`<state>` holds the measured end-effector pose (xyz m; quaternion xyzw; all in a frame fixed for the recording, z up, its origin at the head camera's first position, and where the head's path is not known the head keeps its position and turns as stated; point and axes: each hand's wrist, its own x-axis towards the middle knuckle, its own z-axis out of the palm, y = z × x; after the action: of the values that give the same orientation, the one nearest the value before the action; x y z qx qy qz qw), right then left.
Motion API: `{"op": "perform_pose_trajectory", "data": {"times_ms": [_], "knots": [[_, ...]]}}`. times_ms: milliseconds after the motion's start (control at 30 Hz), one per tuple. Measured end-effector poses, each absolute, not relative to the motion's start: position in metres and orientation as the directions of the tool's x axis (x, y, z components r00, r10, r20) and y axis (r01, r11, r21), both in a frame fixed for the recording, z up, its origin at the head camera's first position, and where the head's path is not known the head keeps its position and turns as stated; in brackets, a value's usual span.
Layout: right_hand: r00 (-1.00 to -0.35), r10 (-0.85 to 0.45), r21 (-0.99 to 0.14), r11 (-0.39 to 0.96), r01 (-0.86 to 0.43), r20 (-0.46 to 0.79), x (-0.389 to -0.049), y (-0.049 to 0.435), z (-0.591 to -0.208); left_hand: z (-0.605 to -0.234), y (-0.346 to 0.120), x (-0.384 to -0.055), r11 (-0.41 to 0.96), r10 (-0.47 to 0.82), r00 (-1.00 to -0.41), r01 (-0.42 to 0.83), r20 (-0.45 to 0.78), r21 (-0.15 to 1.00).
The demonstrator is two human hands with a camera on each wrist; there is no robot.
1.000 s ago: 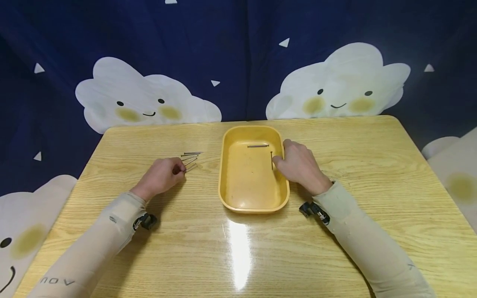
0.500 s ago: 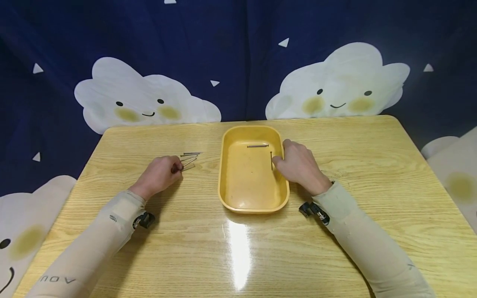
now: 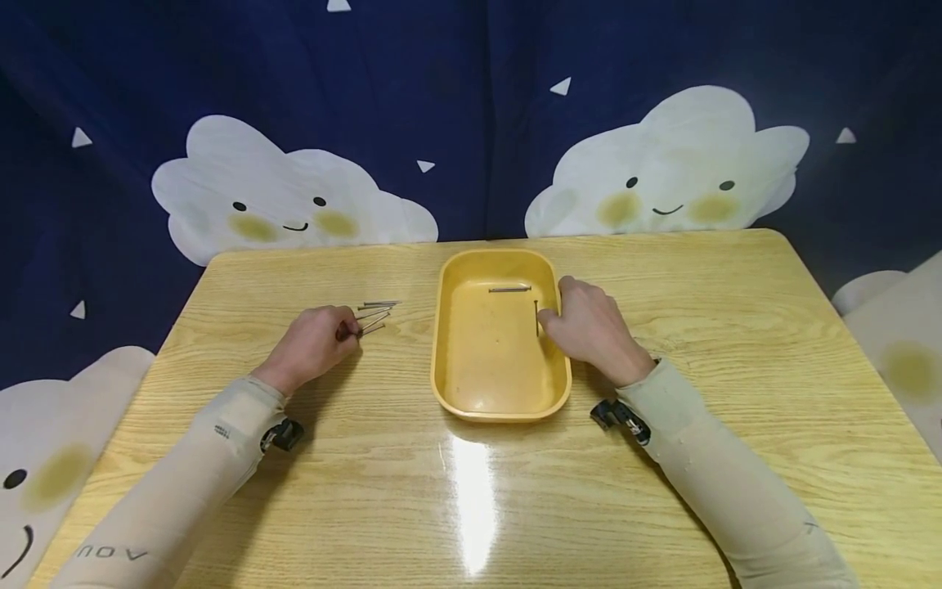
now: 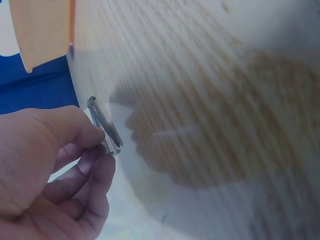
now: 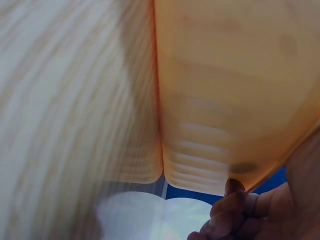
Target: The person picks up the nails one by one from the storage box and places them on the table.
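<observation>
My left hand [image 3: 318, 339] is over the left part of the table, thumb and curled forefinger pinching the end of a nail [image 3: 374, 328] by the near side of a small group of steel nails [image 3: 377, 305]. In the left wrist view, slim nails [image 4: 106, 122] show right at the fingertips, partly hidden behind the thumb. My right hand [image 3: 591, 327] grips the right rim of a yellow plastic tray [image 3: 500, 415], thumb inside and fingers outside. Inside the tray, nails [image 3: 509, 289] lie crosswise near the far end, and another nail [image 3: 536, 317] lies lengthwise beside the right thumb.
The tray stands on a wood-grain table [image 3: 353, 491], near the middle of its far half. Behind the table's back edge hangs a dark blue curtain [image 3: 471, 123] with white clouds. Each wrist carries a small black camera mount [image 3: 283, 435].
My left hand has shifted slightly left and away from me, its fingers working at the near nails. The right hand and the tray have stayed in place.
</observation>
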<state>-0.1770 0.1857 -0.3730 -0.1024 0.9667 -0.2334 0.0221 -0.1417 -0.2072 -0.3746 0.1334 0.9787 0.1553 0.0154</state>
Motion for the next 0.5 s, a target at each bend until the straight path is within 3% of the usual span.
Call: {"op": "perform_pose_trajectory", "data": {"times_ms": [500], "knots": [[-0.975,-0.224,-0.461,0.864,-0.202,0.008,-0.175,0.186,-0.372,-0.350,-0.199,-0.136,0.905,0.315,-0.948,0.314,0.043,0.286]]}}
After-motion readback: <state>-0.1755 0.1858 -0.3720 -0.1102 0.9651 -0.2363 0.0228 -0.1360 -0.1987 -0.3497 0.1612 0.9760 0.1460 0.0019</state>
